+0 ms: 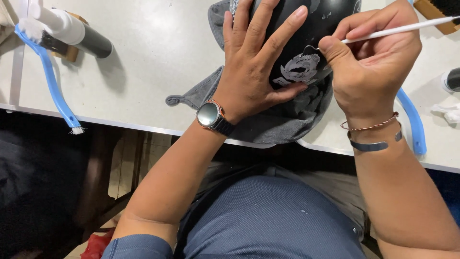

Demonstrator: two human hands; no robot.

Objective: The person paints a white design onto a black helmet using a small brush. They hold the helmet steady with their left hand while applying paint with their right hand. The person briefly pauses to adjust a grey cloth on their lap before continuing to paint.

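- Fingers of the left hand (251, 72) lie spread and flat on the black shoe (306, 43), pressing it down; nothing is gripped.
- Fingers of the right hand (371, 62) are pinched around a thin white tool (397, 31), its tip touching the shoe's grey printed emblem (299, 69).
- Black shoe rests on a grey cloth (268, 124) at the near edge of the white table (153, 62).
- Far left: a blue-handled brush (50, 76) and a black-and-white bottle (76, 31) lie on the table, well apart from the hands.
- Right: a second blue handle (412, 122) curves behind the right wrist; a wooden brush (438, 12) sits at the top corner.
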